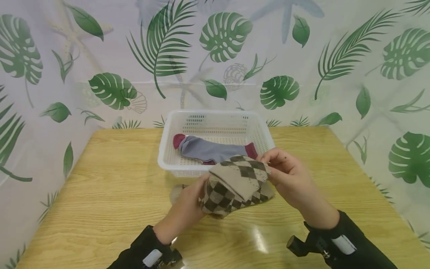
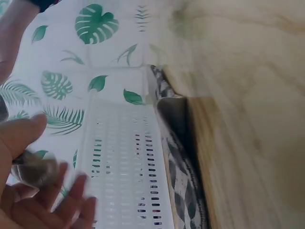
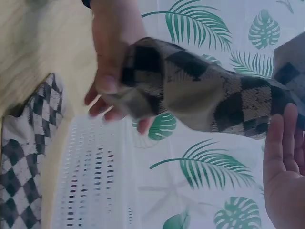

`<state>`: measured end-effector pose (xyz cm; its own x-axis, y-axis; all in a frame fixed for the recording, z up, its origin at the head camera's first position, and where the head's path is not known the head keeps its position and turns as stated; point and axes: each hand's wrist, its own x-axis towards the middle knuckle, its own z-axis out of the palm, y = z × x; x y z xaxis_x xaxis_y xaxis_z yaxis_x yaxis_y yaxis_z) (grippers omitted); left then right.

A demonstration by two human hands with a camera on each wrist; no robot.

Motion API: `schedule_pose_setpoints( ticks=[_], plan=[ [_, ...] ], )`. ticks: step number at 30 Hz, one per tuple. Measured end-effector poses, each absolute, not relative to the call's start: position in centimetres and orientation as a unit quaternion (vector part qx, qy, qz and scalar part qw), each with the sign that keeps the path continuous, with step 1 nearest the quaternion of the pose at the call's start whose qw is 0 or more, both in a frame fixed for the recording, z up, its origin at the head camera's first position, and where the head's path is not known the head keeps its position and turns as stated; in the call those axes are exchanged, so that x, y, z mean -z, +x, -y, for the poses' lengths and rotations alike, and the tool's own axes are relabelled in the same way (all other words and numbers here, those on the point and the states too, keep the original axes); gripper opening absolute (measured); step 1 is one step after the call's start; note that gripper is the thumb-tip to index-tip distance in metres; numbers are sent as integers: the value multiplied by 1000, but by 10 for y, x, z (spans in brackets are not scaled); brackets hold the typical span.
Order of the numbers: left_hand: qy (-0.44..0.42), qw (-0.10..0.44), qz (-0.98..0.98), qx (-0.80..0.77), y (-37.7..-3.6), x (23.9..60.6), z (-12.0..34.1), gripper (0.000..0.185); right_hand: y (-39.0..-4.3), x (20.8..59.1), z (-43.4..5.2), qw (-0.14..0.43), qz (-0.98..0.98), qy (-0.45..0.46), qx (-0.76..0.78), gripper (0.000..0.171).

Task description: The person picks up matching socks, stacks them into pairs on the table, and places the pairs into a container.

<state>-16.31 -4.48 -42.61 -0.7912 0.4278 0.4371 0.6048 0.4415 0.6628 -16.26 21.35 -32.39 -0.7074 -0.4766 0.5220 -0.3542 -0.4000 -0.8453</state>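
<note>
Both wrists, in black sleeves with strapped-on cameras, enter at the near edge of the wooden surface (image 1: 100, 194). Between them the left hand (image 1: 186, 213) and right hand (image 1: 289, 179) hold a beige-and-brown argyle sock (image 1: 235, 185) just above the surface, near the front wall of a white perforated basket (image 1: 168, 149). The sock's long axis runs left to right, tilted slightly so that its right end sits higher and farther away. The left hand's fingers are curled round the sock's lower left end from beneath; the right hand's fingers pinch the upper right end, thumb on top.

Inside the basket a grey sock (image 1: 208, 149) with maroon toe and cuff lies flat, its long axis also left to right.

In the right wrist view the held sock stretches across the frame from the left hand to the right palm, and a second checked sock (image 3: 24, 157) lies on the surface beside the basket wall; the head view hides most of it behind the hands. In the left wrist view, blurred, that lying sock is pressed along the basket's outer wall, with the left fingers in the near corner.
</note>
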Motion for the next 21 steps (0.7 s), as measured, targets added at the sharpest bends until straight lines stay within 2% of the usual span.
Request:
schedule_pose_setpoints(
  ticks=[4,6,9,11,16,21],
  plan=[
    [-250,116,840,468,-163,421,53,60,-164,338,-216,61,-512,-359,778,20],
    [-223,141,855,447,-165,419,59,55,-165,349,-220,76,-507,-334,791,20],
    [-191,179,880,396,-168,416,71,50,-162,370,-226,98,-542,-269,790,19],
    [-182,183,899,354,-170,415,78,50,-159,385,-230,117,-587,-209,773,15],
    [-175,79,925,328,-172,416,90,46,-148,407,-234,166,-693,-86,697,3],
    [-166,26,926,338,-176,422,91,46,-146,407,-230,136,-725,-59,672,5]
  ],
)
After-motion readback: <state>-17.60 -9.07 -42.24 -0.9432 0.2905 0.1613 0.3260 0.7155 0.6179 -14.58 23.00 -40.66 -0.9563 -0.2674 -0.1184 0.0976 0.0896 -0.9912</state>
